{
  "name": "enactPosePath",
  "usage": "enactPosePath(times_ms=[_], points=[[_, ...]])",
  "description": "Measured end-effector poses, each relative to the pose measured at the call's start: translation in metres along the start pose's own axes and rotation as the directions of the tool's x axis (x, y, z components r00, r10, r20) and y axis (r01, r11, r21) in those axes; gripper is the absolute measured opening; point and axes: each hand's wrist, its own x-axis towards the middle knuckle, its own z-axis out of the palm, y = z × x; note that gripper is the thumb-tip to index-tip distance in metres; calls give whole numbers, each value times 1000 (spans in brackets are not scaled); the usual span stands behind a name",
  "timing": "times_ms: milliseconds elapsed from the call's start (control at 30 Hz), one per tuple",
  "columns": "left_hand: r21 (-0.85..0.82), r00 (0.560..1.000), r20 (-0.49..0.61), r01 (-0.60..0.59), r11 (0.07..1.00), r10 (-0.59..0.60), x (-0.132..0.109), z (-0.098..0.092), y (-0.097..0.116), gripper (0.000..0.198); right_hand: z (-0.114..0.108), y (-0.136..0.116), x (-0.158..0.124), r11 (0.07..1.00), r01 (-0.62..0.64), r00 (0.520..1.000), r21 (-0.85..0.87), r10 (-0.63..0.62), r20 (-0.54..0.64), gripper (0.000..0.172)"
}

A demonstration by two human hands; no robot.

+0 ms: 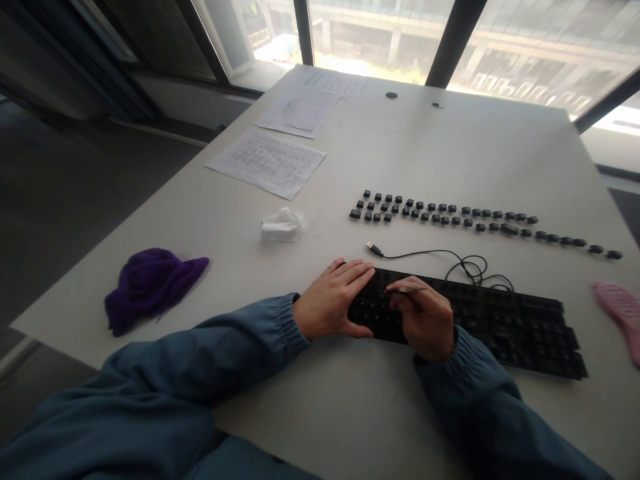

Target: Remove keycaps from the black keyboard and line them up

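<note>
A black keyboard [505, 323] lies on the white table [430, 153], with many keycaps gone. My left hand [333, 300] rests flat on the keyboard's left end, fingers stretched out and together, holding it down. My right hand [425, 320] is closed in a pinch round a thin dark tool [404, 291] whose tip lies over the keys. The keyboard's cable [450, 257] curls behind it, ending in a USB plug [373, 249]. Several removed black keycaps [480, 220] are laid out in rows farther back.
A crumpled white tissue [281, 225] and a purple cloth [150, 283] lie to the left. Printed sheets [267, 161] sit at the back left. A pink brush [623, 313] lies at the right edge. Windows run behind the table.
</note>
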Motion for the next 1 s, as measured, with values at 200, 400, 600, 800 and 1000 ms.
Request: enactPosePath(times_ms=[200,400,600,800,1000], points=[[-13,1000,-4,0,1000,0,0,0,0,109,0,2,0,987,-134,982,90,144,-124,12],[-37,1000,23,2,999,-1,1,-4,0,106,1,1,0,979,-146,980,143,163,-115,13],[-63,999,-40,-24,998,22,7,-9,8,84,-1,-2,1,974,-133,986,184,149,-73,11],[-165,990,-139,-46,985,23,15,-8,14,26,-2,-1,0,970,-79,995,229,90,-38,13],[-238,981,-192,-72,969,26,18,-4,13,20,-1,0,1,968,-20,999,249,27,-23,13]])
